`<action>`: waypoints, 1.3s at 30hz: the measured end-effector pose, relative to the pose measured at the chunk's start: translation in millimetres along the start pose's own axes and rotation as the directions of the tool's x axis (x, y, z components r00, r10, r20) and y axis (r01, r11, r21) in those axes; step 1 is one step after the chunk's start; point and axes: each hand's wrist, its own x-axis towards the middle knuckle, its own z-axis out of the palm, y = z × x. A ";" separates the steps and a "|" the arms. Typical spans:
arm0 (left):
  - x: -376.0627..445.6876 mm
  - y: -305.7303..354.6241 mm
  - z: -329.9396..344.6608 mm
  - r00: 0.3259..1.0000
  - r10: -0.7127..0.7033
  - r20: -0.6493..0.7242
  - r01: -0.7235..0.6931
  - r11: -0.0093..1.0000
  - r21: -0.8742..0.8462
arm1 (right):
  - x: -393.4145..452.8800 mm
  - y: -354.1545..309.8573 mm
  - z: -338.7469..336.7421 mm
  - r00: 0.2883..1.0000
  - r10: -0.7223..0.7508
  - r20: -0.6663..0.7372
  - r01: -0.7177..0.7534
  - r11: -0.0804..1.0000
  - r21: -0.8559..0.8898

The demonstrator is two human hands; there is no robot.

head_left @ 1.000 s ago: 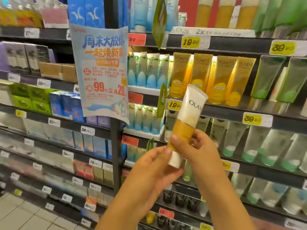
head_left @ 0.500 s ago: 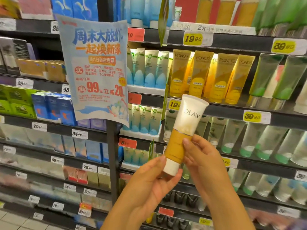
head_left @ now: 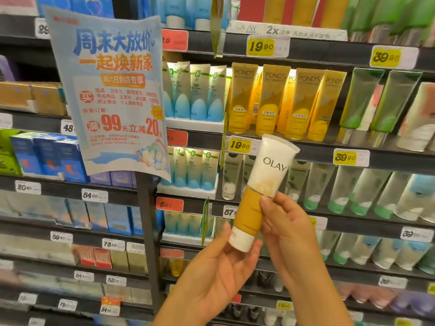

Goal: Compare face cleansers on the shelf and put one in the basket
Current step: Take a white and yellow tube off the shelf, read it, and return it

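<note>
L hand (head_left: 221,267) cradles cap end of Olay tube (head_left: 263,189) | R hand (head_left: 289,231) pinches its mid | tube tilted, cap down, near shelf (head_left: 306,149)

Bright, even store lighting, prob. from overhead; colours saturated. Shelf-edge strips glow behind the blue-white tubes (head_left: 193,95) at 11 o'clock, washing out their tops. Soft glare on the hanging promo sign (head_left: 113,90) and on the white upper part of the Olay tube (head_left: 270,170), whose logo reads sharp. Shadows weak, only under the shelf lips. Wide-angle bend: shelves (head_left: 353,60) tilt and curve toward the edges. Motion blur or soft focus at 7–8 o'clock and 4–5 o'clock; boxes and price tags there smear, digits partly unreadable. Centre is the crispest zone.
</note>
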 end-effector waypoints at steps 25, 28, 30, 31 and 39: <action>17.2 8.6 10.6 0.986 0.115 0.121 -0.130 0.983 0.128 | 15.3 -6.3 0.1 0.989 -0.013 0.150 0.039 0.984 -0.174; 18.3 8.7 10.7 0.982 0.160 0.100 -0.174 0.973 0.152 | 16.8 -6.6 -1.4 0.990 -0.006 0.143 0.030 0.985 -0.169; 19.6 8.1 9.7 0.978 0.199 0.059 -0.206 0.962 0.180 | 18.6 -6.4 -3.2 0.994 -0.009 0.110 0.032 0.979 -0.203; 20.1 7.6 9.2 0.976 0.213 0.040 -0.216 0.956 0.200 | 19.4 -6.3 -4.1 0.996 -0.009 0.092 0.029 0.975 -0.219; 15.4 5.7 13.7 0.991 0.130 0.024 -0.132 0.987 0.090 | 20.0 -6.4 -5.9 0.998 -0.041 0.051 0.044 0.997 -0.062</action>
